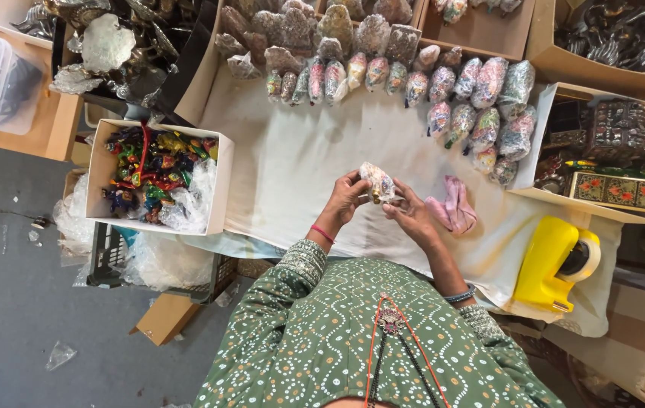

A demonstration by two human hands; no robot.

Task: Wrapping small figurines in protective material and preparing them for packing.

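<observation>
Fingertips of both hands pinched on one small wrapped figurine (378, 182), held up off the cloth at chest level, likely so the clear wrap can be turned and tightened all round. Left hand (347, 198) curled on the figurine's left side, thumb and fingers pressed together against the wrap; right hand (411, 214) closed on its lower right edge, fingers bent in. A glint of gold metal peeking out at the bottom between the two grips.

Just beside the right hand, one pink cloth (452, 207) lying crumpled on the white table cover (300, 166), near enough to grab without leaning. Further right, one yellow tape dispenser (555, 261) at the table's edge, roll facing outward.

Along the far side, wrapped figurines (443, 91) laid in loose rows, packed touching one another; roughly twenty with colourful paint showing through, plus about ten duller ones behind, exact count hard to settle where they overlap.

To the left, one white box (220, 181) full of unwrapped painted figurines (149, 170), too tangled to count, with loose plastic stuffed in its corner. To the right, one cardboard tray (541, 143) with decorated boxes, apparently kept apart by kind.
</observation>
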